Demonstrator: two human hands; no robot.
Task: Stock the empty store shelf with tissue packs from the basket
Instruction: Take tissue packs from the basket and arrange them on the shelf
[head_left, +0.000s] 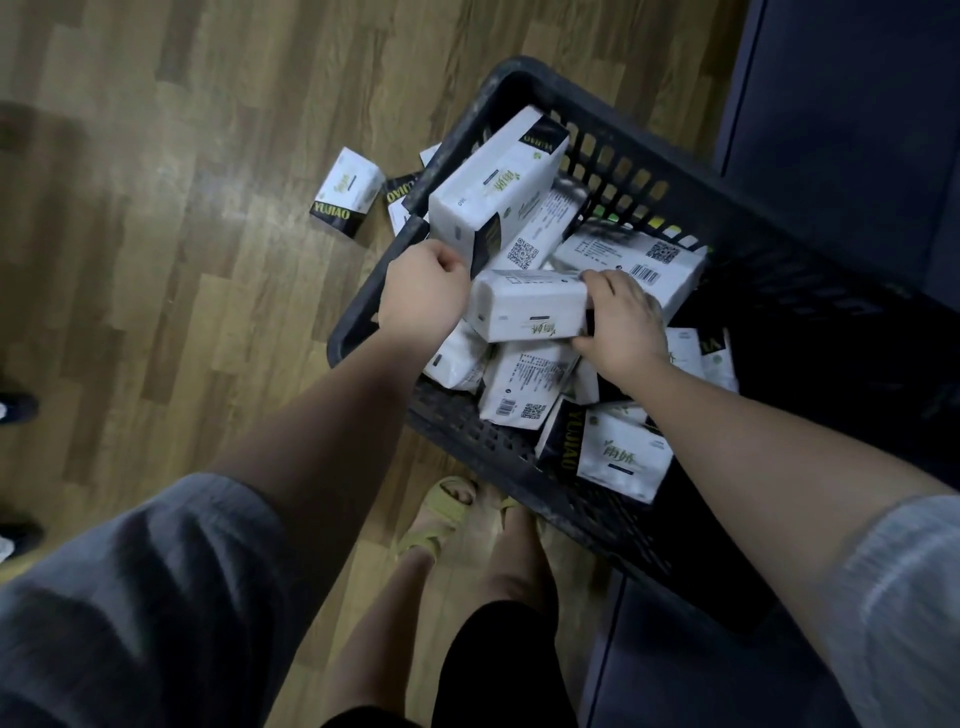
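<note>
Two hands meet over the black basket: my right hand grips the tissue pack by its right end, long axis crosswise between my hands, while my left hand, curled, holds a larger pack tilted above.

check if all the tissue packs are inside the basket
No: one tissue pack lies on the wooden floor outside the basket, beside its far left rim.

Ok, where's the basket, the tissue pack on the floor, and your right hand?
basket (470, 130), head view, dark far rim.
tissue pack on the floor (347, 193), head view, white front face.
right hand (626, 325), head view, back of hand.
</note>
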